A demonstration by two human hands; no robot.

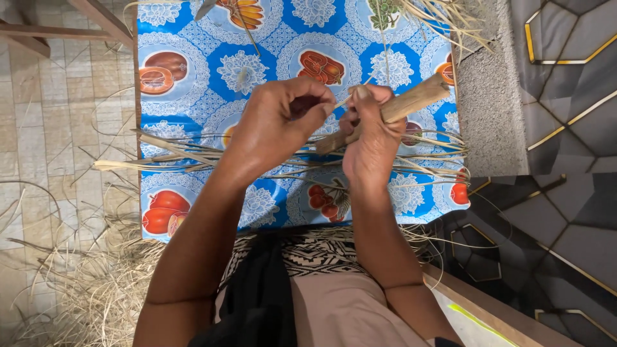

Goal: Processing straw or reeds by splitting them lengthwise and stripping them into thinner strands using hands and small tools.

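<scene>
My right hand [367,138] is closed around a wooden-handled tool [411,101] that slants up to the right. My left hand [283,119] pinches a thin pale straw strip [347,99] right beside the tool, fingertips of both hands nearly touching. Both hands hover over a bundle of dry straw strips [186,154] that lies crosswise on a small table covered with a blue and white patterned cloth [193,71] showing fruit pictures.
A loose heap of dry straw [96,283] lies on the tiled floor at the lower left. More straw [443,16] sticks out at the table's far right corner. A grey textured wall [488,109] and dark panels with gold lines [565,128] stand to the right.
</scene>
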